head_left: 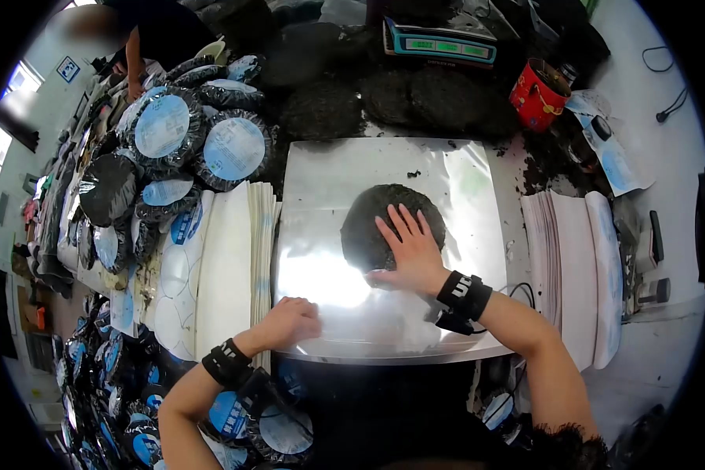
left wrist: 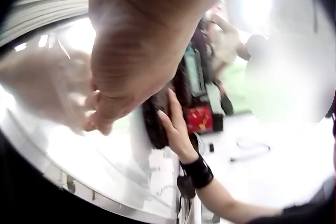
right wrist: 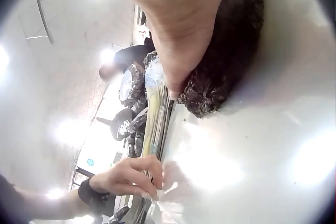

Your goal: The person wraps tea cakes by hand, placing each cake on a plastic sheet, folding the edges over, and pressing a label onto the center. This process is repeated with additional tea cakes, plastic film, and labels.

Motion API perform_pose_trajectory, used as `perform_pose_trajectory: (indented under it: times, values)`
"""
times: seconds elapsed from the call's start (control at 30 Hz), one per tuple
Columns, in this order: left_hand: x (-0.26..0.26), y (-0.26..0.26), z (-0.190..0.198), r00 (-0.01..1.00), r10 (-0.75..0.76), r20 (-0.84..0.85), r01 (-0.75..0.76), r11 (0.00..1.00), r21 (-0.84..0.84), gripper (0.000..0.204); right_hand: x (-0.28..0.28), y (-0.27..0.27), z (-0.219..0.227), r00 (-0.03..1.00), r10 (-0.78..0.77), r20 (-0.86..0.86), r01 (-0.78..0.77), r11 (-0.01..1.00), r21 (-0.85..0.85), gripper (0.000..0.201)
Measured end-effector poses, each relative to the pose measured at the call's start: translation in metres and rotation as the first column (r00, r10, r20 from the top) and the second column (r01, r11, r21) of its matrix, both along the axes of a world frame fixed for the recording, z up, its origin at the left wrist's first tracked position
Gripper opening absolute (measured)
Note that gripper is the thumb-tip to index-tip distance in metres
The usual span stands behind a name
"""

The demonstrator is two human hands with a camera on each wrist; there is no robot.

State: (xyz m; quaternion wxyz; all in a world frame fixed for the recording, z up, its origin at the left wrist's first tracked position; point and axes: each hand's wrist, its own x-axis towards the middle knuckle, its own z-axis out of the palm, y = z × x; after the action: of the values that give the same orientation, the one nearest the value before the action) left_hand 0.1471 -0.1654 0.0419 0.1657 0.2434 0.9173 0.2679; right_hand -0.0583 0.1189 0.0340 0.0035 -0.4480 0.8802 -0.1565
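Note:
A round, dark, rough-textured dried cake [head_left: 366, 225] lies on a shiny metal sheet [head_left: 321, 176]. My right hand [head_left: 411, 254] rests on the cake's right part, fingers spread and straight, thumb at its near edge. In the right wrist view the cake's crumbly edge [right wrist: 210, 90] shows beside the palm. My left hand [head_left: 290, 321] is at the sheet's near left edge, fingers loosely bent, nothing visible in them. The right wrist view shows this left hand [right wrist: 137, 175] beside the paper stack, fingertips close over the sheet.
Paper stacks flank the sheet on the left [head_left: 231, 266] and right [head_left: 564, 266]. Wrapped discs with blue labels [head_left: 162, 125] pile up at left. Behind are more dark cakes [head_left: 446, 98], a digital scale [head_left: 439, 47] and a red bucket [head_left: 536, 98]. Another person [head_left: 153, 35] stands far left.

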Motion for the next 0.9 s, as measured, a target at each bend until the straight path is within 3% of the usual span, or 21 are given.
perform_pose_trajectory:
  times: [0.03, 0.07, 0.1, 0.13, 0.2, 0.23, 0.27, 0.33, 0.37, 0.43, 0.47, 0.5, 0.53, 0.6, 0.63, 0.7, 0.73, 0.77, 0.83, 0.87, 0.9]
  values:
    - [-0.006, 0.013, 0.015, 0.997, -0.072, -0.033, 0.064, 0.976, -0.208, 0.01, 0.0, -0.001, -0.001, 1.0, -0.004, -0.01, 0.004, 1.0, -0.005, 0.105]
    - [-0.026, 0.032, 0.06, 0.951, -0.054, -0.303, 0.003, 0.986, -0.166, 0.009, 0.002, -0.002, -0.002, 1.0, -0.016, -0.017, 0.016, 1.0, -0.011, 0.105]
    - [-0.045, 0.046, 0.094, 0.836, -0.025, -0.548, -0.037, 0.994, -0.102, 0.008, 0.001, -0.002, -0.002, 1.0, -0.012, -0.029, 0.012, 1.0, 0.002, 0.11]
    - [-0.047, 0.051, 0.091, 0.545, 0.37, -0.752, -0.176, 0.928, 0.329, 0.022, 0.003, 0.001, -0.003, 1.0, -0.018, -0.006, 0.018, 1.0, 0.002, 0.111]
    - [-0.066, 0.071, 0.064, 0.596, 0.442, -0.671, -0.392, 0.889, 0.238, 0.096, 0.002, -0.001, 0.002, 1.0, -0.028, 0.01, 0.028, 1.0, -0.014, 0.112]
    - [-0.074, 0.09, 0.032, 0.703, 0.434, -0.563, -0.474, 0.876, 0.084, 0.12, 0.0, -0.001, 0.0, 1.0, -0.019, 0.014, 0.019, 1.0, 0.004, 0.114]
    - [-0.077, 0.106, -0.003, 0.735, 0.432, -0.523, -0.494, 0.869, 0.025, 0.131, -0.005, -0.001, -0.003, 0.999, -0.006, 0.034, 0.006, 1.0, 0.003, 0.11]
    - [-0.105, 0.144, -0.022, 0.673, 0.588, -0.449, -0.53, 0.807, 0.262, 0.099, -0.014, 0.003, -0.015, 0.996, 0.006, 0.094, -0.005, 1.0, -0.003, 0.102]
    - [-0.105, 0.15, -0.031, 0.662, 0.622, -0.418, -0.561, 0.781, 0.274, 0.084, -0.025, 0.014, -0.01, 0.907, 0.067, 0.417, 0.007, 0.985, -0.172, 0.085]
    - [-0.119, 0.15, -0.041, 0.616, 0.693, -0.375, -0.621, 0.72, 0.31, 0.056, 0.051, 0.042, 0.035, 0.788, 0.163, 0.594, 0.255, 0.792, -0.555, 0.074]
    - [-0.122, 0.15, -0.041, 0.574, 0.703, -0.42, -0.616, 0.708, 0.345, 0.046, 0.103, 0.061, 0.041, 0.844, 0.166, 0.51, 0.068, 0.91, -0.409, 0.075]
    - [-0.122, 0.152, -0.039, 0.535, 0.71, -0.458, -0.608, 0.7, 0.375, 0.038, 0.145, 0.077, 0.048, 0.9, 0.187, 0.392, -0.075, 0.956, -0.284, 0.081]
    - [-0.123, 0.153, -0.039, 0.499, 0.711, -0.496, -0.591, 0.698, 0.405, 0.032, 0.136, 0.088, 0.034, 0.955, -0.024, 0.294, 0.075, 0.984, -0.165, 0.084]
    - [-0.126, 0.154, -0.042, 0.485, 0.718, -0.5, -0.603, 0.688, 0.404, 0.031, 0.113, 0.113, -0.017, 0.908, -0.417, 0.04, 0.415, 0.909, 0.037, 0.089]
    - [-0.123, 0.154, -0.038, 0.529, 0.708, -0.468, -0.601, 0.702, 0.382, 0.031, 0.075, 0.103, -0.023, 0.89, -0.456, -0.009, 0.455, 0.889, -0.048, 0.093]
    - [-0.122, 0.15, -0.036, 0.596, 0.667, -0.447, -0.592, 0.741, 0.317, 0.033, 0.019, 0.058, -0.014, 0.903, -0.428, -0.047, 0.407, 0.884, -0.232, 0.095]
    - [-0.12, 0.151, -0.026, 0.607, 0.603, -0.518, -0.568, 0.785, 0.248, 0.036, 0.016, 0.031, -0.004, 0.936, -0.351, -0.033, 0.321, 0.888, -0.33, 0.094]
    - [-0.123, 0.148, -0.006, 0.604, 0.529, -0.596, -0.542, 0.821, 0.18, 0.039, 0.019, 0.032, -0.008, 0.928, -0.335, 0.163, 0.372, 0.845, -0.383, 0.09]
    - [-0.131, 0.144, 0.004, 0.624, 0.576, -0.528, -0.526, 0.809, 0.261, 0.053, 0.021, 0.028, -0.017, 0.844, -0.202, 0.498, 0.453, 0.764, -0.459, 0.084]
    - [-0.134, 0.141, 0.008, 0.633, 0.597, -0.493, -0.518, 0.8, 0.302, 0.061, 0.01, 0.03, -0.015, 0.868, -0.215, 0.448, 0.388, 0.857, -0.34, 0.085]
    - [-0.134, 0.152, 0.001, 0.621, 0.691, -0.371, -0.574, 0.723, 0.385, 0.065, 0.004, 0.031, -0.005, 0.885, -0.222, 0.41, 0.325, 0.924, -0.202, 0.086]
